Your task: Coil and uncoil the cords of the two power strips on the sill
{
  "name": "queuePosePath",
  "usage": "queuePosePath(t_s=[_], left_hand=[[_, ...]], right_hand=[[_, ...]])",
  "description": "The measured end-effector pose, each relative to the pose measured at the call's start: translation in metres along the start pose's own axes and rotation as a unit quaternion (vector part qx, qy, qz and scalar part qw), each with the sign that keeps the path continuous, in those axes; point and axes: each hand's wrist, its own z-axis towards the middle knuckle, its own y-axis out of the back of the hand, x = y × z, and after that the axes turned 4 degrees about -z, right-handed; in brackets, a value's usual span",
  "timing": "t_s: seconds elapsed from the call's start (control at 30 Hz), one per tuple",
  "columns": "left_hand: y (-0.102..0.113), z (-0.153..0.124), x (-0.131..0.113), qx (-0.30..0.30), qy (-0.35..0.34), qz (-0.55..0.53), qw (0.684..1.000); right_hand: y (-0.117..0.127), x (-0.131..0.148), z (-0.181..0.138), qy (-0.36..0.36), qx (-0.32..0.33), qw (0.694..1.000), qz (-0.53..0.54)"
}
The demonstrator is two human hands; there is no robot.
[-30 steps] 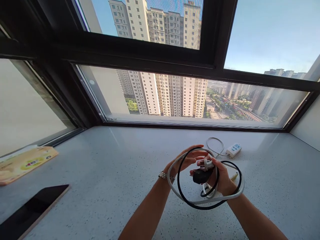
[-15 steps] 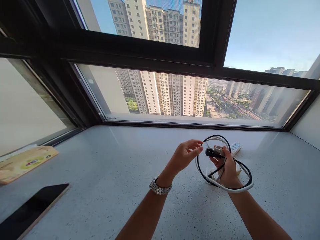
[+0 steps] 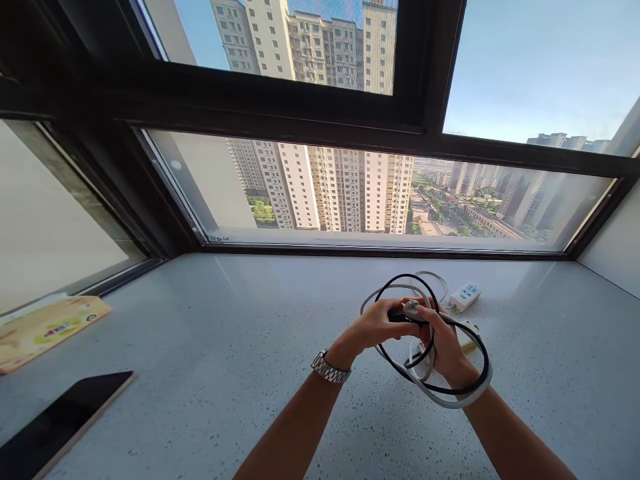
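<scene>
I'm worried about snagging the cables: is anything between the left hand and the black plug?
Nothing visible: the left hand grips the black plug. The white plug, in the right hand, lies to its right, not between them.

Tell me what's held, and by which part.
Two cables, by their plug ends: the right hand holds the white plug, the left hand the black plug.

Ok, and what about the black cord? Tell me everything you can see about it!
The black cord is thin, smooth and round, and looks like plastic or rubber. It bends into big, loose loops, tangled with a white cord, up over the speckled counter. Its chunky black end is in the fingers of the left hand, which hide too much to show its shape. The loops go around by the right hand, one crossing its wrist.
</scene>
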Motion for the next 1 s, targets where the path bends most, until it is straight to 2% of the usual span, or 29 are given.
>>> queuePosePath(t_s=[0.07, 0.2, 0.33, 0.43, 0.7, 1.0], left_hand=[[-0.002, 0.0, -0.001, 0.001, -0.013, 0.026, 1.0], [-0.002, 0.0, -0.001, -0.047, -0.031, 0.096, 0.994], [-0.002, -0.003, -0.001, -0.105, -0.05, 0.143, 0.983], [-0.004, -0.005, -0.003, -0.146, -0.064, 0.172, 0.972], [-0.014, -0.007, -0.009, -0.165, -0.064, 0.196, 0.965], [-0.014, -0.004, -0.012, -0.198, -0.073, 0.216, 0.953]], right_hand=[[-0.001, 0.001, 0.0, 0.008, -0.044, 0.999, -0.031], [-0.002, 0.002, 0.001, 0.027, -0.106, 0.991, -0.08], [-0.001, 0.004, 0.002, 0.046, -0.108, 0.986, -0.12], [0.001, 0.004, 0.002, 0.031, -0.102, 0.987, -0.122], [0.01, 0.001, 0.006, -0.016, -0.088, 0.988, -0.126], [0.006, 0.001, 0.005, 0.001, -0.123, 0.988, -0.099]])
